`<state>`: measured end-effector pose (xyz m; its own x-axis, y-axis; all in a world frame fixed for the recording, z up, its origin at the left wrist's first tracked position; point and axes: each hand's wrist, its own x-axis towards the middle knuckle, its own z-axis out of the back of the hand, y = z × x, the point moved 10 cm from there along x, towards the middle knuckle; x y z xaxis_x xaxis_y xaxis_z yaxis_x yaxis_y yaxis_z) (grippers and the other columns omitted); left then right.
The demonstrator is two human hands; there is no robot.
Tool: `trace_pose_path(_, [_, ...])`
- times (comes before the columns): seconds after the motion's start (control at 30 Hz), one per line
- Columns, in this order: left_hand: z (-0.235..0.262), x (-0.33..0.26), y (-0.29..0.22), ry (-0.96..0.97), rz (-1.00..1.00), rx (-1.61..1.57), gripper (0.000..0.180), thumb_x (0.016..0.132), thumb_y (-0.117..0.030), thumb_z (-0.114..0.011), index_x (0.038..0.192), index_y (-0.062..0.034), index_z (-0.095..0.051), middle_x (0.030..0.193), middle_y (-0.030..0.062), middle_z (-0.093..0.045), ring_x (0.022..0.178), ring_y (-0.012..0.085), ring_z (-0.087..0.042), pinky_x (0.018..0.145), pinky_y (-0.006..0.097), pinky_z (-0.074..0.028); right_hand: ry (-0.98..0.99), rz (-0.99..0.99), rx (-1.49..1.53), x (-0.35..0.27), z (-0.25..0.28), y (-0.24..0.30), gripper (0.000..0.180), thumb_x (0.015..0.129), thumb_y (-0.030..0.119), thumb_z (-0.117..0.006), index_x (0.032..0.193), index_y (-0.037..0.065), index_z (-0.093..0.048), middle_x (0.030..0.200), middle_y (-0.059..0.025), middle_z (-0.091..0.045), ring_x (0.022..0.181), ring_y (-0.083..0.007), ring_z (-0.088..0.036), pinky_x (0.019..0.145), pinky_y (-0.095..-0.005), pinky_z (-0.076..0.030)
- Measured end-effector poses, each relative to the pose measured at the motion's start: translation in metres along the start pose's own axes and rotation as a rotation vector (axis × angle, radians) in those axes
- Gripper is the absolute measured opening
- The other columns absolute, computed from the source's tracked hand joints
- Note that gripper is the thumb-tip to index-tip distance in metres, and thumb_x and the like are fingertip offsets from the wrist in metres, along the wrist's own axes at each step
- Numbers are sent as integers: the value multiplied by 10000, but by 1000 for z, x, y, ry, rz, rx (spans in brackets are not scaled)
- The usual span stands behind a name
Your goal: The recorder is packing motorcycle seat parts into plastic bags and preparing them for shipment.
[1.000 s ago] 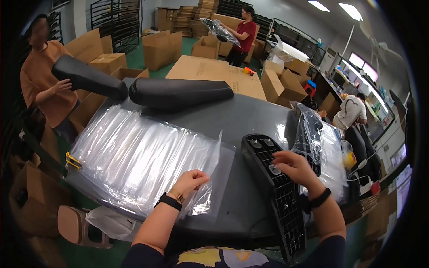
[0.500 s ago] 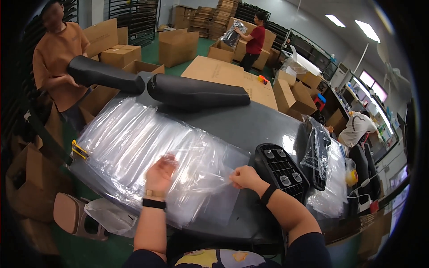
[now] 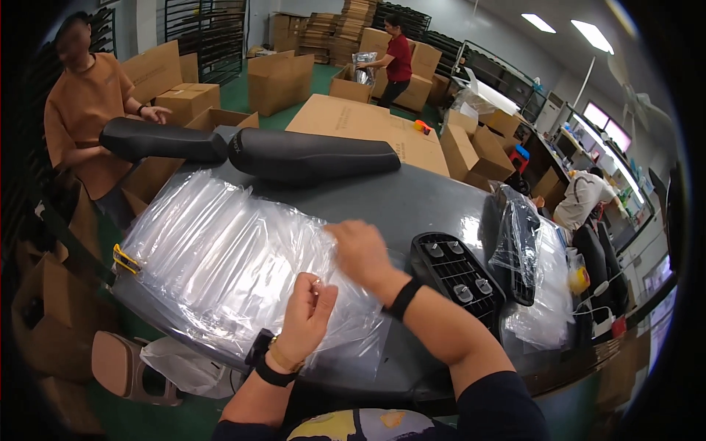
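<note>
A spread stack of clear plastic bags (image 3: 220,257) covers the table's near left part. My left hand (image 3: 309,312) is over the stack's right end with its fingers curled in; whatever they pinch is too small to make out. Just above and to the right, my right hand (image 3: 360,253) hovers over the bags, its fingers smeared by motion. Right of it lies a black seat (image 3: 456,283), underside up, showing ribs and pale round feet. Farther right, another black seat part (image 3: 518,246) sits partly inside clear plastic.
Two long black seats, one on the left (image 3: 165,140) and one on the right (image 3: 312,154), lie along the far table edge. A co-worker (image 3: 84,125) stands beside the left one. A yellow cutter (image 3: 126,259) rests at the left corner. Cardboard boxes (image 3: 276,81) stand beyond.
My right hand has moved left and up from the bags' right edge. My left hand has moved right and down, its fingers now curled. The co-worker at left has raised one hand off the seat.
</note>
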<state>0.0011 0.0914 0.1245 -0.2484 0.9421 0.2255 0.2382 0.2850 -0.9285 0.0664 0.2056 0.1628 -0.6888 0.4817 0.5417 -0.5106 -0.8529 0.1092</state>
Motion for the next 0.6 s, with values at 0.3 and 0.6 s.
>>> trace_pose_path(0.3, [95, -21, 16, -251, -112, 1460, 176, 778, -116, -666, 873, -61, -528, 809, 139, -559, 771, 363, -583, 645, 433, -454, 232, -825, 750, -30, 11, -133, 211, 858, 213, -711, 966, 60, -614, 854, -87, -690, 605, -145, -594, 499, -285, -429])
trace_pose_path(0.6, [133, 71, -36, 67, 143, -1092, 309, 1018, -303, -477, 1162, -73, -625, 1142, 60, -660, 866, 159, -677, 737, 261, -577, 591, -717, 1333, -1, 36, -53, 109, 939, 158, -616, 991, 62, -618, 722, 32, -537, 528, -11, -419, 419, -183, -304])
